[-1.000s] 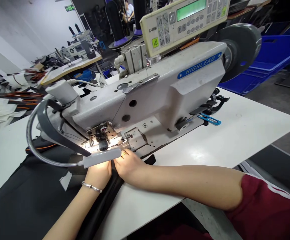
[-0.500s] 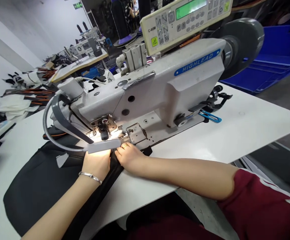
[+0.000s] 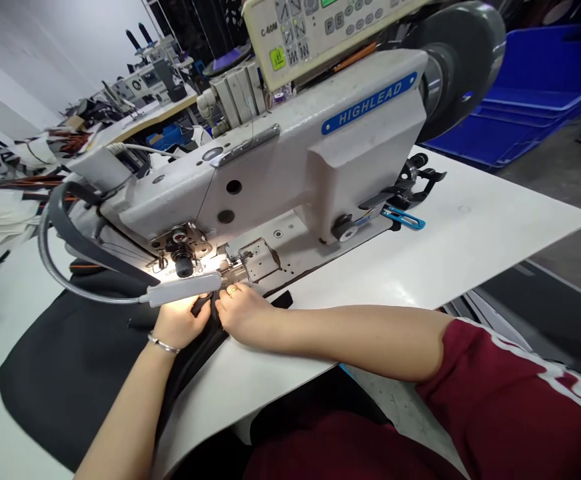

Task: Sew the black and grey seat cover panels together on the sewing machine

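Observation:
Black fabric (image 3: 65, 360) lies on the white table and runs up to the needle area of a grey sewing machine (image 3: 280, 180). My left hand (image 3: 179, 321), with a silver bangle at the wrist, rests on the fabric under the lit lamp bar (image 3: 185, 289); its thumb shows, while its other fingertips are hidden behind the lamp. Just to its right, my right hand (image 3: 243, 312) has its fingers curled on the fabric edge, close to the metal needle plate (image 3: 261, 260). The needle itself is hard to make out.
The white table (image 3: 490, 233) extends to the right, with blue snips (image 3: 404, 217) by the machine base. A control panel (image 3: 320, 33) sits on top. Blue bins (image 3: 530, 87) stand behind at the right. Cut pieces (image 3: 5, 207) are piled at the far left.
The camera view has shifted, so the machine appears further left and higher. My left thumb now stands apart from the hand. A pale scrap seen on the fabric earlier is out of sight.

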`<state>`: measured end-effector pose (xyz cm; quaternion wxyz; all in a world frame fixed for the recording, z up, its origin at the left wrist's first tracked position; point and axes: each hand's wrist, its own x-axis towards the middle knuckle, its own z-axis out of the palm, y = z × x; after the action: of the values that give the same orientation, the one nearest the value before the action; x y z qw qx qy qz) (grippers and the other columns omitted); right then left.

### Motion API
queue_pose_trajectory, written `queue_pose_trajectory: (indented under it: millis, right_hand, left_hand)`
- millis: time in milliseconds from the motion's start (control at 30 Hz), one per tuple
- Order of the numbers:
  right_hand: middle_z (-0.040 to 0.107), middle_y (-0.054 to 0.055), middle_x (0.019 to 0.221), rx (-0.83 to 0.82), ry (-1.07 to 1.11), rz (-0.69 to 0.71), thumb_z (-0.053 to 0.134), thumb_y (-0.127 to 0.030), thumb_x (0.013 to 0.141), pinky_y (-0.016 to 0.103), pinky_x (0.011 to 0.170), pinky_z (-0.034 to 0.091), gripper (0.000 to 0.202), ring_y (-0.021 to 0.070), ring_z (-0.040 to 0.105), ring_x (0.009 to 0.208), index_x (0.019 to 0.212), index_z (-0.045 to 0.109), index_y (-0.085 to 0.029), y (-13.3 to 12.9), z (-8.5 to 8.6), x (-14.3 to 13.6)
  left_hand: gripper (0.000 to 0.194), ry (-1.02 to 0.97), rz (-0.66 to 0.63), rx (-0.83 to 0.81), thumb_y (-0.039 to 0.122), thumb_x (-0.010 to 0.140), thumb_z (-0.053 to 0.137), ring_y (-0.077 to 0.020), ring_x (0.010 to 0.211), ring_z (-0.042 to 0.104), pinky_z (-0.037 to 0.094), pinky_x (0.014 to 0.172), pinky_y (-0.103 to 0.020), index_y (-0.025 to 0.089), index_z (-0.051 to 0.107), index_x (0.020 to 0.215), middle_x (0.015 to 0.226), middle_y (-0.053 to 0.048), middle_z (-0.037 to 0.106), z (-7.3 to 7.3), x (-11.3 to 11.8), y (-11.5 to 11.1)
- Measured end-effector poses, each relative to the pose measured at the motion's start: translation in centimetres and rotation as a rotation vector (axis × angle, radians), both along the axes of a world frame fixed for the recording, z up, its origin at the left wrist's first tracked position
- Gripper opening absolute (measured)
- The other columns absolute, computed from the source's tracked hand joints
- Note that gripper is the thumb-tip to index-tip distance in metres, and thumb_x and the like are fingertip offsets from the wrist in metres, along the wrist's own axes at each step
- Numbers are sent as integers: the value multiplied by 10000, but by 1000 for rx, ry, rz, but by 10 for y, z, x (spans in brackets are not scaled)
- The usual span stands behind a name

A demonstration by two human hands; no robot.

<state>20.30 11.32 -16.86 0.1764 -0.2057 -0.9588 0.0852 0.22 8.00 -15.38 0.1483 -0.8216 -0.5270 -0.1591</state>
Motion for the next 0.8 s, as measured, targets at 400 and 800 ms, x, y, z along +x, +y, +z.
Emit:
queue_pose_trajectory:
  millis: [400, 800]
  right_hand:
    - [644, 183, 981, 31, 24, 24, 441, -98, 933, 438, 905, 431, 265, 297, 564, 988, 1000, 686, -24, -2, -5, -2]
    - [636, 238, 1038, 0, 47, 49, 546, -124, 869, 430, 915, 459, 279, 292, 571, 970, 1056, 672, 40, -6, -10, -4]
  left_hand:
    - [400, -208, 453, -310, 542, 799, 493, -280, 866, 691, 548, 859, -376, 215, 713, 734, 853, -58, 759, 27, 12, 17]
    - [299, 148, 140, 126, 235, 922, 472, -220, 621, 645, 444, 615, -332, 182, 713, 754, 698, -52, 716, -8, 40, -4]
